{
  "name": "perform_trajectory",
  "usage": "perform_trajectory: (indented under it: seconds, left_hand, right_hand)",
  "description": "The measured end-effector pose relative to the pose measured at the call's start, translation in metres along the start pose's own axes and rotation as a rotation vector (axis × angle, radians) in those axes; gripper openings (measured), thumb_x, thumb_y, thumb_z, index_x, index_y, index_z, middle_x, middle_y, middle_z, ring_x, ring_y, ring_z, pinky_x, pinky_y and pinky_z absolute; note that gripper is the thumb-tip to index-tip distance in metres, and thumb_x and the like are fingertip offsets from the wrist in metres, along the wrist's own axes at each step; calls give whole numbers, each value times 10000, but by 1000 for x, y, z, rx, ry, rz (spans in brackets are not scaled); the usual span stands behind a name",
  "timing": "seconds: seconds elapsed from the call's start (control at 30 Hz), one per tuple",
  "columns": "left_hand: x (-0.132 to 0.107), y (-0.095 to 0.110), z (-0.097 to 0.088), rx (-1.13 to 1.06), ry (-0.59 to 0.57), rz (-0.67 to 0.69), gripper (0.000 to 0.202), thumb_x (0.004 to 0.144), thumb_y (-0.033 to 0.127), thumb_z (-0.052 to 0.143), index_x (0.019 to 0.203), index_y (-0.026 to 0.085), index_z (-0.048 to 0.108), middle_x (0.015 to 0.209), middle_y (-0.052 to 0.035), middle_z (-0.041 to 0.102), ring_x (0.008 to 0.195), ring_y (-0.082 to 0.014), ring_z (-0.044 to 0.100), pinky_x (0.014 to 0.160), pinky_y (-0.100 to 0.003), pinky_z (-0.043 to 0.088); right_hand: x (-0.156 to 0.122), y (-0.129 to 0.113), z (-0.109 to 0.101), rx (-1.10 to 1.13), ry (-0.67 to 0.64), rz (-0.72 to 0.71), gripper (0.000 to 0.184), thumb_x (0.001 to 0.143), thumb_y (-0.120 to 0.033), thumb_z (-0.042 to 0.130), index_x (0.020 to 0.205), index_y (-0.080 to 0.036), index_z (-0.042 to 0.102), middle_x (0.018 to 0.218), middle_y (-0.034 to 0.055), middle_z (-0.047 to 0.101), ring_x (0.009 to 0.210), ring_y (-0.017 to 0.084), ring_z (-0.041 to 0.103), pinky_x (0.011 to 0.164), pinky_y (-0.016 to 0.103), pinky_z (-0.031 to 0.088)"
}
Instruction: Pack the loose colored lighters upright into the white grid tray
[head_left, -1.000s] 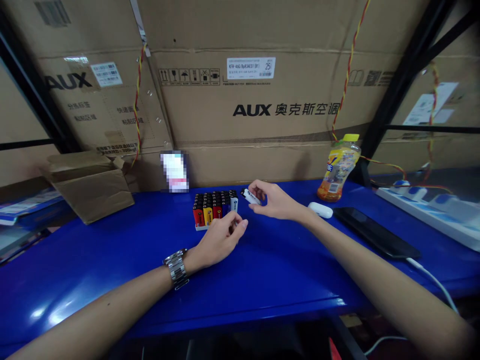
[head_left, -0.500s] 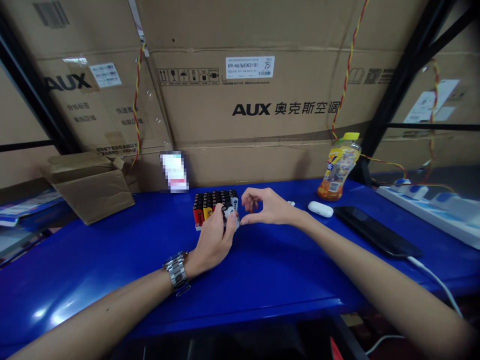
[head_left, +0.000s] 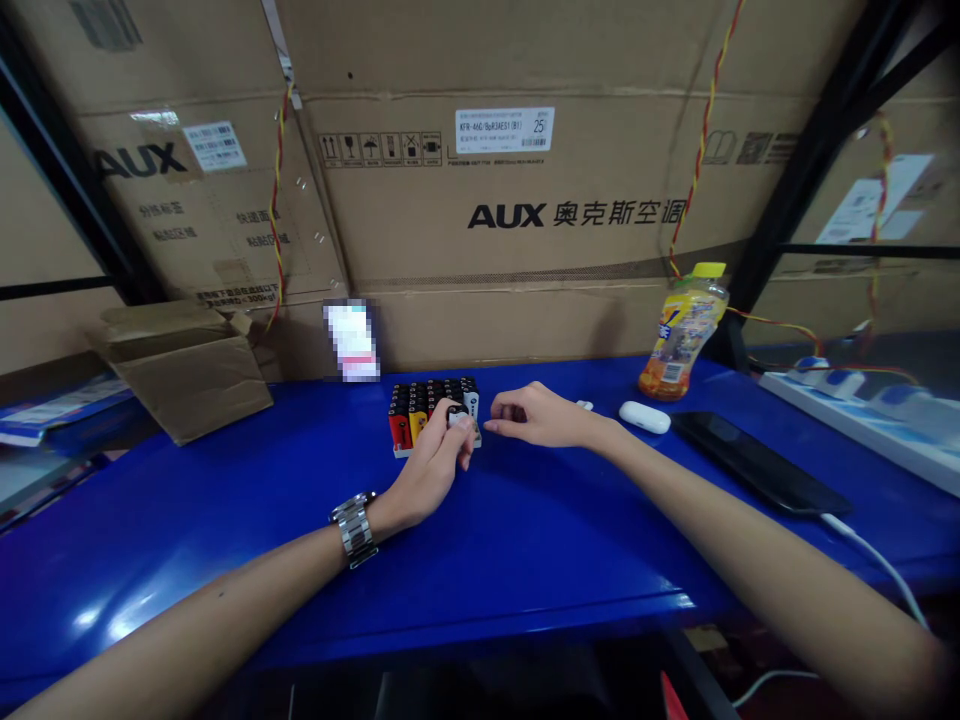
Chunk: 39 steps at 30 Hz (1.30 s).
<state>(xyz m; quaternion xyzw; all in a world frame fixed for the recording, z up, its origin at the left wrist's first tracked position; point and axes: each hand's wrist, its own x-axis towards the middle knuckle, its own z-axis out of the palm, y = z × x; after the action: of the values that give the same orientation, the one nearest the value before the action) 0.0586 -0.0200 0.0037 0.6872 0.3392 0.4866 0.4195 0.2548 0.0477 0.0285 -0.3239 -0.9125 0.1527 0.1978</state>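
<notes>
A block of upright disposable lighters in red, yellow, blue and black stands in a shallow white tray on the blue table. My left hand is shut on a white lighter at the block's front right corner. Its lower end is hidden by my fingers, so I cannot tell whether it sits in the tray. My right hand rests just right of the block, fingers loosely curled and holding nothing. A tiny white piece lies a little beyond those fingers.
A white earbud case, a black phone on a white cable, a yellow-capped bottle and a power strip stand to the right. An open cardboard box sits left, with large cartons behind.
The white lighter has passed from my right hand to my left and now sits lower, against the block. My right hand has let go and moved slightly right.
</notes>
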Motion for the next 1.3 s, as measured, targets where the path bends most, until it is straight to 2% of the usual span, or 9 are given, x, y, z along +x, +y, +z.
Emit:
perform_trajectory:
  seconds: [0.1,0.23,0.33,0.43,1.1,1.3]
  left_hand:
    - [-1,0,0,-71,-19,-75,348,950,480,388,760,191,432,559,69,394,453,-76,368,447,-212,323]
    - [-1,-2,-2,-4,29,-98,407,900,511,444,646,196,403,490,81,354,388,-56,300,380,-195,255]
    - [1,-3,-2,159,101,-79,375,842,457,521,609,204,370,496,77,368,391,-54,315,382,-198,265]
    - [1,-3,-2,254,114,-81,326,811,408,530,607,212,368,489,76,369,393,-66,346,384,-208,272]
    - [1,2,0,317,106,-62,289,793,380,509,610,215,357,483,77,353,408,-77,352,406,-211,257]
    - [1,7,2,375,100,-14,217,702,280,588,617,199,406,531,74,402,476,-76,369,457,-204,298]
  right_hand:
    - [0,0,1,0,-17,-13,266,888,-377,542,792,-147,634,619,-7,592,528,86,472,553,240,344]
    - [0,1,2,-3,-27,-9,267,890,-379,543,791,-147,631,615,-13,589,525,82,470,554,237,335]
    - [0,1,2,-4,-25,2,259,888,-379,546,795,-153,630,614,-17,588,522,80,458,552,241,322]
    - [0,2,2,-4,-24,1,259,887,-382,545,786,-157,625,607,-21,582,518,80,448,549,245,313]
    - [0,3,2,-22,-47,-2,244,879,-371,552,787,-165,645,631,-9,619,533,93,489,549,249,331]
    - [0,-2,1,66,20,-33,265,876,-387,555,804,-153,659,636,3,640,556,100,518,559,246,368]
